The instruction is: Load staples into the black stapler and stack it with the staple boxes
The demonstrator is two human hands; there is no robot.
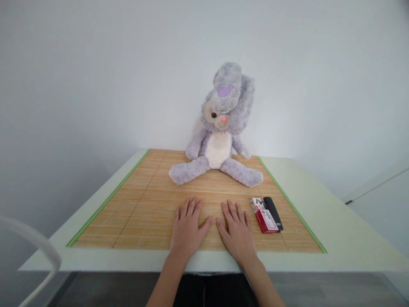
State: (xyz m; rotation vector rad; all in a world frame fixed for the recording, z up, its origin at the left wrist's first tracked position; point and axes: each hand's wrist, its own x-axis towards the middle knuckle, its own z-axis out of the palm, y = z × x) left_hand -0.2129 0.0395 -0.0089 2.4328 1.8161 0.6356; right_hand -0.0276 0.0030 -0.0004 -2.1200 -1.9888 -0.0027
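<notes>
My left hand [188, 230] lies palm down on a bamboo mat [137, 200], fingers spread and holding nothing. Beside it, a small gap away, my right hand [237, 231] rests flat in the same way. Just right of that hand sit a red and white box [266, 221], a smaller white box [257, 204] and a black stapler-like object [273, 213], all close together; the black object's exact kind is unclear. Beyond both hands, a grey-lilac plush rabbit [218, 149] sits with its legs apart, one ear flopped over its face.
The mat has green edging and covers the middle of a white table [306, 192]. A wall [111, 76] stands close behind the rabbit. At lower left, a white curved tube or cable [47, 249] rises near the table's front corner.
</notes>
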